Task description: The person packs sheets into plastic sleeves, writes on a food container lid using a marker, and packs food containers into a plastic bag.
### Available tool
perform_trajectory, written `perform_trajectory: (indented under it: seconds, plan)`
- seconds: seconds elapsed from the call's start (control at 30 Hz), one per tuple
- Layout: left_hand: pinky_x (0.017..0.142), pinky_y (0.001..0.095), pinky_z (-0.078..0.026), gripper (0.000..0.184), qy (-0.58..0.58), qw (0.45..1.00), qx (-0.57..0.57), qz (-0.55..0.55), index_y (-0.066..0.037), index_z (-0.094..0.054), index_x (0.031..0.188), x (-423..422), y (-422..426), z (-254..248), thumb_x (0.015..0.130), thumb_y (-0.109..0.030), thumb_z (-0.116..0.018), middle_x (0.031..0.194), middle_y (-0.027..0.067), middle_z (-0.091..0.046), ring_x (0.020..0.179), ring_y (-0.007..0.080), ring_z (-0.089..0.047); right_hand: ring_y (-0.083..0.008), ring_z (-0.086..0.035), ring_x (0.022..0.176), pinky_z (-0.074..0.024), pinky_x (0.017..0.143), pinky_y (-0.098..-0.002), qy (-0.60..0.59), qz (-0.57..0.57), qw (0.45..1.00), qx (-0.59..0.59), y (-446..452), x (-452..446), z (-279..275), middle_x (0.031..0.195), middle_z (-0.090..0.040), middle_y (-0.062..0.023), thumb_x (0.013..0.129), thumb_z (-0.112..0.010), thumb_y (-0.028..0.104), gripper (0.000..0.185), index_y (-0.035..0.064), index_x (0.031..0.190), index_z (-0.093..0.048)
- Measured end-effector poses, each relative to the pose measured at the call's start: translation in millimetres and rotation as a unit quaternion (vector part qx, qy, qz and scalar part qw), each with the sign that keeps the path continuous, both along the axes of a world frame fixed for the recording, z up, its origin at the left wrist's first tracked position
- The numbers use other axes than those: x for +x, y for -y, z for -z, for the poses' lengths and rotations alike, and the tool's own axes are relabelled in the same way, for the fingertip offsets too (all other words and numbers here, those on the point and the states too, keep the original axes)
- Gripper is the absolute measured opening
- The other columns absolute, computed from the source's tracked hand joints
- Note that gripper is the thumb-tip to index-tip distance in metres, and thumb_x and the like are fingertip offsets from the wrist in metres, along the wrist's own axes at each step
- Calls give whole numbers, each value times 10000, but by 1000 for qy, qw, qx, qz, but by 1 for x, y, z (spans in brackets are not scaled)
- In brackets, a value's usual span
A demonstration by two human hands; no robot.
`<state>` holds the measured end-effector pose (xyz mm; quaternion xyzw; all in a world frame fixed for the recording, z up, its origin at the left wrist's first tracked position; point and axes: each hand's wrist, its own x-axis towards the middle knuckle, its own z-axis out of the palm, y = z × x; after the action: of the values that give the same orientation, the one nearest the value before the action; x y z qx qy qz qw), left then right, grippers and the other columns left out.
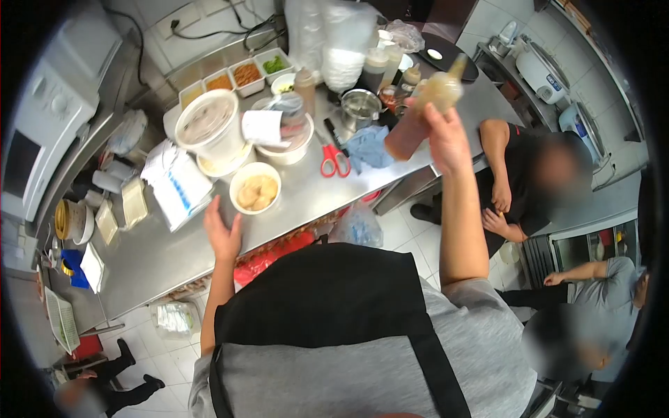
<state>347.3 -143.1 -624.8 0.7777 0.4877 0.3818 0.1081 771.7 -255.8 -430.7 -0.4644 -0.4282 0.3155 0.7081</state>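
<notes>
In my right hand (449, 139) is a squeeze bottle of brown sauce (408, 134), raised above the right part of the counter, its pale nozzle tilted up and away. My left hand (223, 231) is open, fingers apart, at the counter's front edge beside a white paper bowl (234, 202). Pale, rounded pieces of food (256, 191), perhaps dumplings, lie in the bowl. Behind the bowl stand a lidded white tub (208, 125) and another tub (296, 148) with things stacked on it. Red-handled scissors (335, 164) and a blue cloth (371, 148) lie to the right.
The steel counter (167, 261) runs across in front of me. Small trays of toppings (247, 75), plastic bags (331, 42), a metal pot (361, 108) and several bottles stand along the back. A seated person in black (516, 181) is close on the right; other people are farther off.
</notes>
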Motion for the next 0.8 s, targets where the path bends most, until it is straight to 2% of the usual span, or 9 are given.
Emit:
perform_trajectory:
  seconds: [0.1, 0.2, 0.27, 0.3, 0.4, 0.53, 0.67, 0.77, 0.8]
  plan:
    - [1036, 434, -329, 592, -41, 995, 9, -88, -22, -431, 1329, 8, -2, 5, 813, -193, -667, 1308, 204, -466, 1210, 371, -425, -155, -592, 956, -447, 871, -313, 66, 173, 982, 35, -5, 81, 3, 1063, -615, -65, 783, -759, 149, 483, 21, 1178, -512]
    - [1029, 437, -336, 551, 8, 988, -8, -156, -12, -451, 1302, 12, 0, 9, 826, -194, -660, 1284, 214, -468, 1209, 370, -422, -163, -588, 948, -454, 850, -314, 101, 240, 965, 35, -22, 141, 38, 1038, -616, -64, 775, -760, 154, 487, 17, 1176, -518]
    - [1026, 439, -338, 534, 46, 976, -8, -213, -7, -461, 1289, 9, 2, 24, 829, -192, -661, 1261, 224, -473, 1207, 377, -418, -218, -579, 973, -463, 848, -354, 172, 240, 955, 0, -44, 182, 76, 1052, -602, -104, 747, -775, 178, 521, 3, 1171, -528]
    - [1025, 442, -338, 540, 38, 972, 7, -233, -10, -459, 1292, 4, 4, 33, 826, -191, -665, 1274, 225, -458, 1208, 383, -413, -286, -569, 994, -459, 863, -399, 254, 297, 921, -6, -54, 196, 99, 1069, -577, -157, 708, -790, 210, 568, -4, 1169, -536]
    - [1029, 451, -330, 564, 114, 953, 5, -282, -24, -448, 1302, 10, 21, 38, 811, -184, -675, 1325, 229, -398, 1205, 395, -403, -384, -532, 1020, -427, 901, -443, 316, 299, 899, -50, -65, 198, 126, 1105, -544, -198, 668, -795, 226, 607, 12, 1166, -522]
    - [1041, 439, -315, 570, 92, 929, 14, -359, -27, -438, 1300, -4, 21, 45, 796, -156, -672, 1313, 234, -393, 1205, 387, -401, -378, -503, 1069, -411, 924, -447, 325, 235, 905, -142, -60, 199, 141, 1152, -510, -203, 590, -841, 235, 755, -1, 1209, -478]
    - [997, 420, -367, 544, 158, 907, 6, -389, -22, -459, 1276, -28, 10, 50, 799, -165, -678, 1252, 218, -442, 1158, 357, -447, -323, -489, 1123, -397, 984, -419, 284, 206, 935, -48, -50, 213, 87, 1254, -440, -157, 588, -837, 206, 862, 26, 1321, -421]
    - [919, 384, -425, 477, 208, 901, -28, -379, -21, -514, 1224, -55, -3, 65, 807, -183, -681, 1181, 187, -495, 1056, 304, -499, -288, -462, 1188, -374, 1022, -383, 325, 213, 921, 8, -40, 194, -48, 1298, -427, -140, 643, -797, 179, 836, 55, 1369, -402]
    - [913, 378, -424, 456, 212, 902, -50, -373, -23, -524, 1211, -61, -2, 61, 812, -184, -675, 1176, 180, -499, 1038, 296, -499, -257, -460, 1202, -381, 1008, -373, 362, 213, 899, 127, -44, 181, -93, 1313, -439, -121, 669, -774, 174, 773, 77, 1357, -434]
